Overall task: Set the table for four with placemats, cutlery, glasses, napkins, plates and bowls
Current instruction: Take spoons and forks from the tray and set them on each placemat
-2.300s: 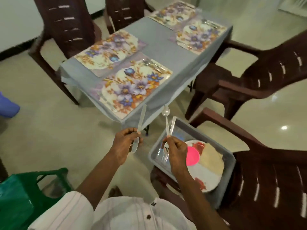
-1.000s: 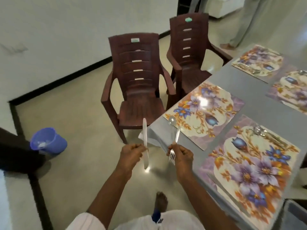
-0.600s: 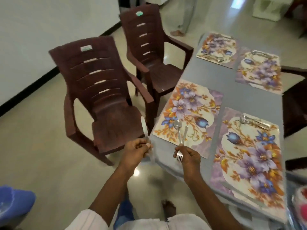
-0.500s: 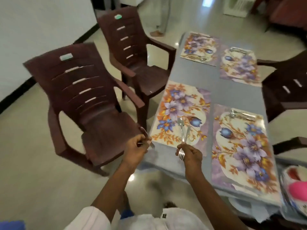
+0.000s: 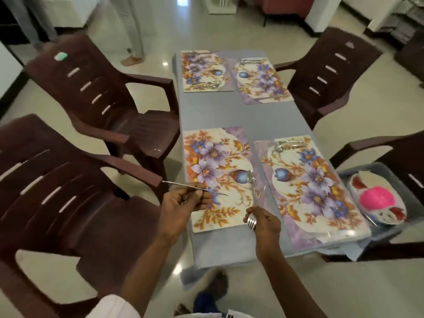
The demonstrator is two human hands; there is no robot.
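Tiled room. A grey-clothed table (image 5: 229, 111) was viewed from its short end, with brown plastic chairs (image 5: 103, 99) set along both long sides. Both forearms were stretched forward over the near table edge, with the hands side by side but apart, at about the same height.

Left hand (image 5: 183, 201): the fingers were curled and the knife (image 5: 195, 188) was pinched near its middle between thumb and fingertips. The knife was held roughly level and edge-on to the camera. One end stuck out left of the hand towards the arm of the nearest left chair (image 5: 57, 191), the other right of it. Which end was the blade could not be told.

Right hand (image 5: 263, 222): it was closed round the spoon (image 5: 250, 179) and fork (image 5: 251, 223), gripped together as one bundle. The spoon bowl was pointed away from the hand. The fork tines protruded on the thumb side, back towards the person.

The near-left placemat (image 5: 218, 161) was located just beyond both hands, under the knife's right end and the spoon bowl. The near-right placemat (image 5: 307, 187) was laid right of the right hand, with a cutlery set (image 5: 286, 144) placed at its far edge. The two far placemats (image 5: 205, 71) were seen well beyond the hands, cutlery visible on each.

A grey tub (image 5: 346, 173) was parked on a chair seat well right of the right hand. Plates (image 5: 364, 182) were stacked in it, topped by a pink bowl (image 5: 376, 198).
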